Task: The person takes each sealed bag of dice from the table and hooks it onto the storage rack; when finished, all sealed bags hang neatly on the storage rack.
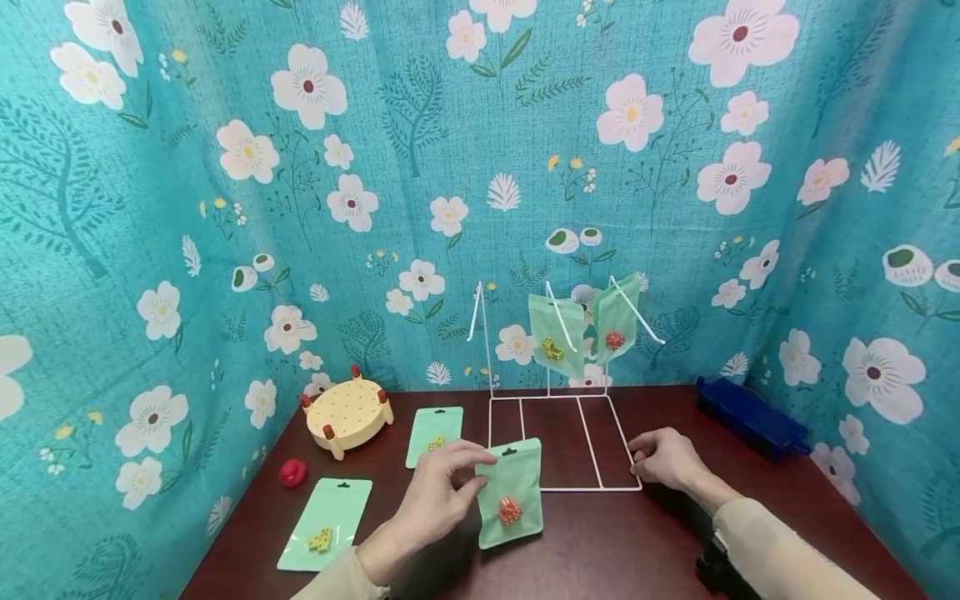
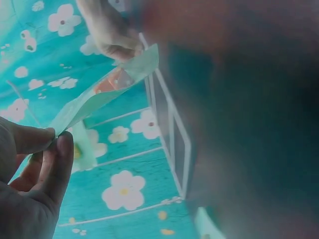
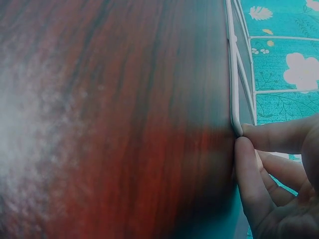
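Note:
My left hand [image 1: 442, 487] pinches the upper left edge of a pale green zip pouch [image 1: 525, 467] with a hang hole and red dice [image 1: 510, 511] inside. In the left wrist view the pouch [image 2: 82, 107] shows nearly edge-on between thumb and fingertips. With thumb and fingers, my right hand [image 1: 667, 458] holds the front right corner of a white wire rack [image 1: 591, 442]; the right wrist view shows the pinched wire [image 3: 235, 99]. Two pouches hang on the rack's arms: one with yellow dice [image 1: 552, 348] on the middle arm, one with red dice [image 1: 615, 341] on the right arm.
Two green pouches [image 1: 341, 500] with yellow dice lie on the dark wooden table [image 1: 585, 550] at left. Behind them are a cream round stand [image 1: 347, 414] with red-tipped legs and a small red object [image 1: 292, 473]. A blue tray [image 1: 753, 418] lies at right; floral cloth surrounds the table.

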Demonstrator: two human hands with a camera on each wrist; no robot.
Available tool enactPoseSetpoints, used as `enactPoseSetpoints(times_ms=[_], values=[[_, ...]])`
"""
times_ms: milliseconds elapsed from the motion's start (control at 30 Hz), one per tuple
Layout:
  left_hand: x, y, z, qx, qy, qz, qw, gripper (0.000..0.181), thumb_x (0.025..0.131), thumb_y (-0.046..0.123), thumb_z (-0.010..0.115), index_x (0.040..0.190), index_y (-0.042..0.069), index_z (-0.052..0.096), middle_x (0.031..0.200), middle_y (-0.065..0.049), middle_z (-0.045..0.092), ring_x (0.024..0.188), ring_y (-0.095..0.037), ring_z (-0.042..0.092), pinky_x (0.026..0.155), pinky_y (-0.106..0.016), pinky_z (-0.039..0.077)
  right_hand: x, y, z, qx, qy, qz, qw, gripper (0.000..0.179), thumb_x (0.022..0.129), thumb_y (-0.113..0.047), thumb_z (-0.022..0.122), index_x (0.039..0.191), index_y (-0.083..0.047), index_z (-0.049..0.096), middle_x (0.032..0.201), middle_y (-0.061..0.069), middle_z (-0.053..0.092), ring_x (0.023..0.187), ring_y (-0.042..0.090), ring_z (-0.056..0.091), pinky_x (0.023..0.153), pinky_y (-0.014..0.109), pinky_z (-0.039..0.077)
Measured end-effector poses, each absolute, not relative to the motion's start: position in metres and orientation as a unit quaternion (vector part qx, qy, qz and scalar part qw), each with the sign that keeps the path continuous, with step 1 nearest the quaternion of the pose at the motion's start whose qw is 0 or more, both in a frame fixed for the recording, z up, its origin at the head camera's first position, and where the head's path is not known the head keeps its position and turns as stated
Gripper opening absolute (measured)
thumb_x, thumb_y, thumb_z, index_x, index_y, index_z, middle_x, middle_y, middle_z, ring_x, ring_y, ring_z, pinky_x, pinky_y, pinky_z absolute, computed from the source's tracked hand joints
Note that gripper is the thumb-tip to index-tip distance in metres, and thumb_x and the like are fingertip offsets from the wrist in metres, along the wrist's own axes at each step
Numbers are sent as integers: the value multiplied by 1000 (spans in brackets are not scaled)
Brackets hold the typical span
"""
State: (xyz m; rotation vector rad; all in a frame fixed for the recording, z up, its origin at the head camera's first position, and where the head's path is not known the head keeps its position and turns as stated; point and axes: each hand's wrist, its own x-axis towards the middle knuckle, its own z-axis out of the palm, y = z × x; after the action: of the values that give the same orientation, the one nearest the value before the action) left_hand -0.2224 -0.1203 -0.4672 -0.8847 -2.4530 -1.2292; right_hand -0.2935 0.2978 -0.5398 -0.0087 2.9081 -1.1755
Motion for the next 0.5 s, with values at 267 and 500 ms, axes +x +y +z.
enactPoseSetpoints(times_ms=[267, 500], values=[[-226, -112, -427, -311, -816, -470, 127, 33, 96, -4, 83, 122, 17, 85, 125, -2, 81, 100, -20, 79, 75, -26, 67, -293, 298, -538, -2, 929, -371, 1, 38, 79, -3, 90, 117, 2, 84, 85, 3, 76, 76, 14, 65, 65, 27, 55], [-233, -101, -403, -340, -793, -479, 162, 32, 96, -4, 83, 123, 14, 85, 126, -5, 81, 95, -13, 78, 77, -28, 68, -293, 297, -540, 7, 918, -396, 11, 40, 79, 0, 89, 118, 4, 82, 86, 5, 75, 73, 13, 68, 63, 26, 60]])
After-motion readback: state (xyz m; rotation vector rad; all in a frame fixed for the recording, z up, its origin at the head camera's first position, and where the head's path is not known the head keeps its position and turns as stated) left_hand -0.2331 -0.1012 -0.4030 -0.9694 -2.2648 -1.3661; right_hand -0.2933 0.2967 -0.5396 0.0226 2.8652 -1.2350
